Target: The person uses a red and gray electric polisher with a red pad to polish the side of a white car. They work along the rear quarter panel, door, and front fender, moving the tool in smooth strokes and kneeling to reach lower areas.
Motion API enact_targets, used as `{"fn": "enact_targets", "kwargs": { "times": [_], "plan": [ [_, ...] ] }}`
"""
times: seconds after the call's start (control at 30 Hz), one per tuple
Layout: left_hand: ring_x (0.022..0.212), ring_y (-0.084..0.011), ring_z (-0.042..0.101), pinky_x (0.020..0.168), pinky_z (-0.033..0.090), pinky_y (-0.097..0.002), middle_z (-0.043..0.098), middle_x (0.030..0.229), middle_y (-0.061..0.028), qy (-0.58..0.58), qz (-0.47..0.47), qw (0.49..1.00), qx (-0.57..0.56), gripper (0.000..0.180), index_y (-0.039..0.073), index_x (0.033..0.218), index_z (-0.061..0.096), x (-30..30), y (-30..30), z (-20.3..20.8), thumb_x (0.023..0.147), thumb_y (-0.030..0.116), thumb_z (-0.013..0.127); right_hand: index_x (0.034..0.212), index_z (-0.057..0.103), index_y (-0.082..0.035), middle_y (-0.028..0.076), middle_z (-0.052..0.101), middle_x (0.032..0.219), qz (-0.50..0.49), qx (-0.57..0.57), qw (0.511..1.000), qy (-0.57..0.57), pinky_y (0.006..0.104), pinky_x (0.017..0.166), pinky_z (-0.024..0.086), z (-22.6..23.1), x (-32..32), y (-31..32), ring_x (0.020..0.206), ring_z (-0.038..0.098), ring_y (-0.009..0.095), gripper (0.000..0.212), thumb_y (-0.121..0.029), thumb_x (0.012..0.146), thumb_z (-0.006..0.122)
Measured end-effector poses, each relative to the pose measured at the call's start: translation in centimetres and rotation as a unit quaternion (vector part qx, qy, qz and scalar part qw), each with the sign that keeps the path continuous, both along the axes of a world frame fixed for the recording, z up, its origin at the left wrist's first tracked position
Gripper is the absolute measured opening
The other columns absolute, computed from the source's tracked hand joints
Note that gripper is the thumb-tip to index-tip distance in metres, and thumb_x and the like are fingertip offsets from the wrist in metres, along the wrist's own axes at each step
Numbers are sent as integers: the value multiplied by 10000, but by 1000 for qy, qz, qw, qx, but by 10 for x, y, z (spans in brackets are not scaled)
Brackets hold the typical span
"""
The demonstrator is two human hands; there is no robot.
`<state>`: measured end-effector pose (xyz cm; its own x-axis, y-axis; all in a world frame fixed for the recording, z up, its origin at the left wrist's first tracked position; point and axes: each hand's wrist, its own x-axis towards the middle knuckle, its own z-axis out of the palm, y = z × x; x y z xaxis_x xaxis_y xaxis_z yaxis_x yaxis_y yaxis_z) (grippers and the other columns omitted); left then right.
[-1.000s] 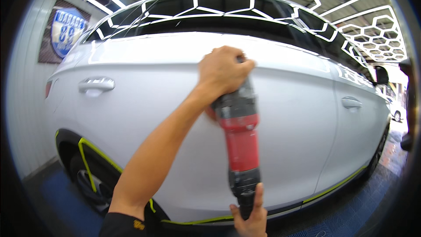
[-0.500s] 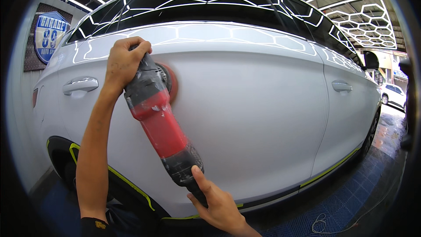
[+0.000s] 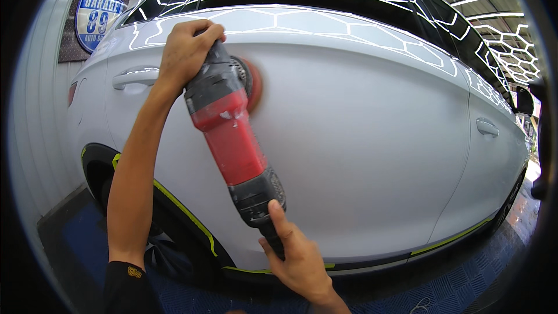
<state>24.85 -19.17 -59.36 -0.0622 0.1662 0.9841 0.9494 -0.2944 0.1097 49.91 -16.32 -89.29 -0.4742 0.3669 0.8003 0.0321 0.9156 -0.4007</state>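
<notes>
A red and black car polisher [image 3: 235, 142] slants across the white car door [image 3: 360, 139]. My left hand [image 3: 189, 52] is wrapped over its head end at the upper left. The round orange-red pad [image 3: 254, 86] rests against the door panel and its rim looks blurred. Lower down, my right hand [image 3: 299, 259] grips the rear end of the polisher where the black cord sleeve [image 3: 272, 241] comes out, thumb laid along the body. The fingers of my right hand are partly hidden behind the tool.
Door handles sit left [image 3: 135, 78] and right [image 3: 487, 127]. Yellow-green tape [image 3: 186, 212] edges the black wheel-arch trim and sill. Dark windows [image 3: 325, 14] reflect hexagonal lights. A shield-shaped sign [image 3: 97, 18] hangs on the left wall. Blue floor tiles [image 3: 459, 279] lie below.
The view has shifted, so the car and sign appear farther right and higher. Both hands still hold the polisher, its pad staying near the same part of the door.
</notes>
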Motion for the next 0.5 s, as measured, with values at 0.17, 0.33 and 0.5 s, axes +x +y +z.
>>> {"fn": "enact_targets", "kwargs": {
  "times": [0.17, 0.33, 0.5],
  "plan": [
    [717, -163, 621, 726, 481, -316, 697, 751, -56, -8, -24, 1000, -9, 338, 50, 822, 775, 30, 20, -2, 875, 356, 640, 1699, 220, -189, 181, 734, 1045, -2, -6, 1000, 18, 391, 810, 596, -8, 21, 6, 921, 767, 312, 976, 1, 921, 780],
    [729, -165, 635, 733, 495, -325, 704, 757, -39, -17, -31, 999, -32, 330, 89, 814, 795, 65, 38, 0, 852, 383, 651, 1702, 201, -174, 185, 739, 1027, -15, -9, 999, 37, 391, 804, 598, -11, 45, 12, 905, 771, 302, 1003, 1, 911, 793],
    [782, -261, 703, 778, 538, -378, 767, 839, -82, 55, 0, 998, -16, 355, 104, 849, 814, 97, 59, 5, 849, 417, 647, 1688, 281, -205, 188, 711, 1000, -31, -14, 993, 109, 412, 686, 580, -14, 67, 18, 782, 721, 356, 939, -22, 913, 778]
  ]
}}
